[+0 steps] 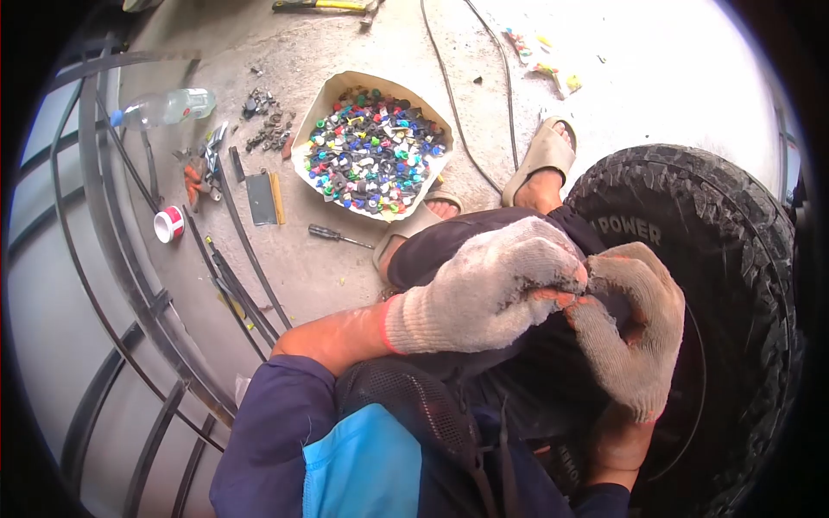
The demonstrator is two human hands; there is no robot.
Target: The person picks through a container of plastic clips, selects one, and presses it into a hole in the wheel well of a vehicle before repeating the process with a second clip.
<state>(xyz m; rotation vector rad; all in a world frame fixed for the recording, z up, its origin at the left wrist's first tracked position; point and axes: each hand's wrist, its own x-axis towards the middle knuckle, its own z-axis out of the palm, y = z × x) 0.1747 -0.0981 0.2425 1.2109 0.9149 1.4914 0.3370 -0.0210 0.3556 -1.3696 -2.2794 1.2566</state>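
Observation:
My left hand [492, 285], in a worn knitted work glove with dirty fingertips, is closed in a pinch above my lap. My right hand [635, 324], gloved the same way, curls in from the right with thumb and finger pressed together. The fingertips of both hands meet, and bare orange-lit skin shows through holes in the gloves. Whatever they pinch is too small or too hidden to name. Beyond my knees stands an open white sack [304, 164] with small coloured plastic pieces [376, 155] heaped inside it.
A big knobbly tyre [734, 224] stands close at my right. On the concrete floor lie a screwdriver [341, 235], a hammer [332, 6], a bottle [177, 107], a white-and-red cup [169, 224], a dark flat plate [261, 198] and a black cable [445, 82]. Metal bars [108, 173] line the left.

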